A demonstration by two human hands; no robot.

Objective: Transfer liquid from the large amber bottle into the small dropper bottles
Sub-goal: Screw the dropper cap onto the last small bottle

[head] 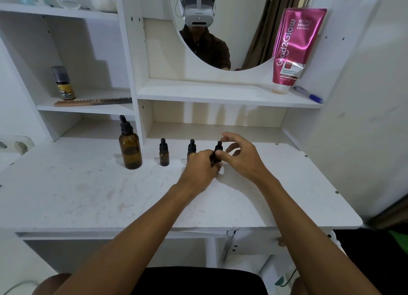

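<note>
Left grip [202, 165] holds the rightmost dropper bottle [218, 148] while right grip [242, 158] curls around its top.

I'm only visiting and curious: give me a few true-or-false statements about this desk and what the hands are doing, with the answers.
1. The large amber bottle has its black dropper cap on. True.
2. Both hands are on the large amber bottle. False: the left hand grips the rightmost small bottle, and the right hand is at its cap.
3. Three small dropper bottles are in view, counting the left small bottle and the middle small bottle. True.
4. The pink tube lies flat on the desk. False: it stands cap down on the shelf, beside the mirror.
5. A comb lies on a shelf to the left. True.
</note>
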